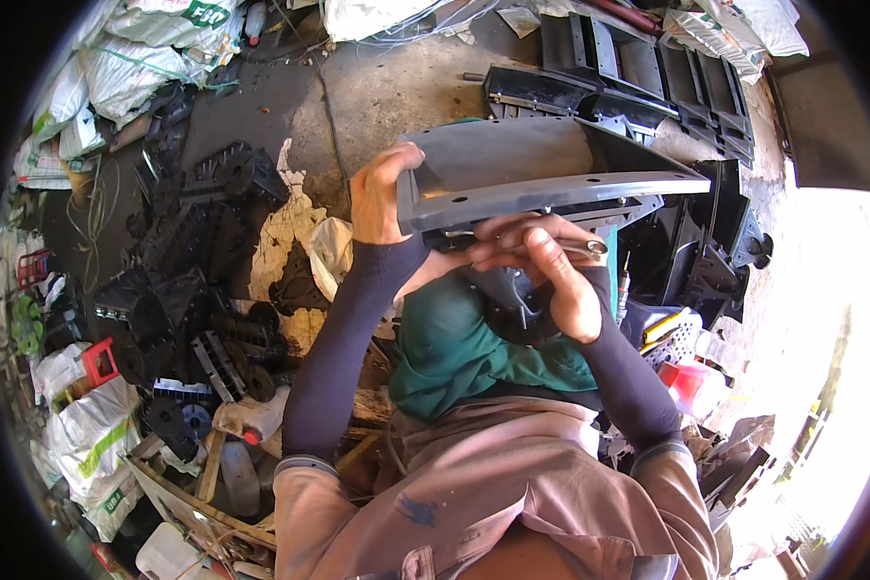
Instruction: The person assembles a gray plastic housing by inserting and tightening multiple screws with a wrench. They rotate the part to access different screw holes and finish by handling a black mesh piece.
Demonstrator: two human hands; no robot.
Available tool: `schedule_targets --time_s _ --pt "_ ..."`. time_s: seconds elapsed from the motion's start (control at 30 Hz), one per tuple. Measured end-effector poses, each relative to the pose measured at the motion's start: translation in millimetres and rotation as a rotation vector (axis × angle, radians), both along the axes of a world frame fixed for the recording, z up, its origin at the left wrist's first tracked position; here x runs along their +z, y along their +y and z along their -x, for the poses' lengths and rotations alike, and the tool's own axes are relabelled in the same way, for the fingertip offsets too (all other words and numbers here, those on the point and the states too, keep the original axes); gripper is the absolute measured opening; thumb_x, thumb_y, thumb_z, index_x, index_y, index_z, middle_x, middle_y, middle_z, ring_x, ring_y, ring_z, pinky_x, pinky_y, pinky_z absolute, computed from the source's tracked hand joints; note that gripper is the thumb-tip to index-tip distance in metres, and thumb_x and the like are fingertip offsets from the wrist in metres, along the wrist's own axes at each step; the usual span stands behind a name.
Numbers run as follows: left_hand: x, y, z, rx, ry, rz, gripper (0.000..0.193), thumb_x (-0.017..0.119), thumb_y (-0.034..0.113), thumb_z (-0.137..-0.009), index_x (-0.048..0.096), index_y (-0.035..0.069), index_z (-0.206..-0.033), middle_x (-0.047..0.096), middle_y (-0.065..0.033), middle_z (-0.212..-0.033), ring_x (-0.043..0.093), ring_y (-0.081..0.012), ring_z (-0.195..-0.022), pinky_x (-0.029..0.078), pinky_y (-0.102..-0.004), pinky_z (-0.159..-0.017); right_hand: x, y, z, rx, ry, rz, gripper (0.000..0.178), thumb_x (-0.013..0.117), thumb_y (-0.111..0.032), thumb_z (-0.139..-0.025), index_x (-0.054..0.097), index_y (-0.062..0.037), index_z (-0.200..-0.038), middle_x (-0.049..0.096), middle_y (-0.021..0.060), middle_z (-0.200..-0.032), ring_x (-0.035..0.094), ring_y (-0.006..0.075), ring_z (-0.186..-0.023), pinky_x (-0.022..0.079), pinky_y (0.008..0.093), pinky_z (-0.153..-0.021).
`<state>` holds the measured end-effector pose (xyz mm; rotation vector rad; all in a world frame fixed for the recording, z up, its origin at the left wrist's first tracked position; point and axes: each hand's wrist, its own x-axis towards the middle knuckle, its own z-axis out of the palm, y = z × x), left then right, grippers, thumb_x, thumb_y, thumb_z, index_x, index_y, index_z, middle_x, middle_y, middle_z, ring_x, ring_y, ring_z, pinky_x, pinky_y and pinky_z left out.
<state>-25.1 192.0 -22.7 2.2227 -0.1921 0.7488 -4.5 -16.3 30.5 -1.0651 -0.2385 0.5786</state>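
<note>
A dark grey, trough-shaped panel (498, 155) with bolt holes along its rim is held up before me, tilted. My left hand (382, 191) is closed around its left end, fingers curled over the edge. Under the panel's near edge, my right hand (563, 275) is closed on a wrench (594, 248), whose ring end sticks out to the right. Bolts show along the panel's underside near these fingers. More bare skin shows between the left cuff and the right fingers; I cannot tell which part it is. A black bracket-like part (512, 295) sits just below, above my green-clad legs.
Similar black panels (619, 63) are stacked at the far right, with black assemblies (706, 242) nearer. Black parts (155, 309) are heaped on the left. White sacks (145, 58) line the far left; a wooden-edged crate (188, 507) stands near left. A cable (329, 116) crosses the floor.
</note>
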Motion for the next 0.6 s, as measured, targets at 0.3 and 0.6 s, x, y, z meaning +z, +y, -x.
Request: schedule_targets --time_s 0.3,0.6 --pt "-43 11 -28 0.049 -0.368 0.033 0.088 0.094 0.037 -0.058 0.048 0.006 -0.126 0.06 -0.0156 -0.121 0.061 -0.0299 -0.111 0.044 -0.0418 -0.097 28 46 39 -0.207 -0.847 0.47 0.004 0.064 -0.002 -0.09 0.062 0.0025 -0.091 0.068 0.0184 -0.092 0.069 0.0322 -0.079 0.055 0.0366 -0.07" --pt "21 -55 33 0.355 -0.18 -0.013 0.102 0.094 0.043 -0.062 0.044 -0.001 -0.138 0.048 -0.0201 -0.136 0.054 -0.0373 -0.118 0.041 -0.0484 -0.105 21 -71 -26 -0.227 -0.126 -0.144 0.031 0.046 -0.024 -0.102 0.055 0.0037 -0.091 0.061 0.0268 -0.101 0.066 0.035 -0.086 0.053 0.0452 -0.081"
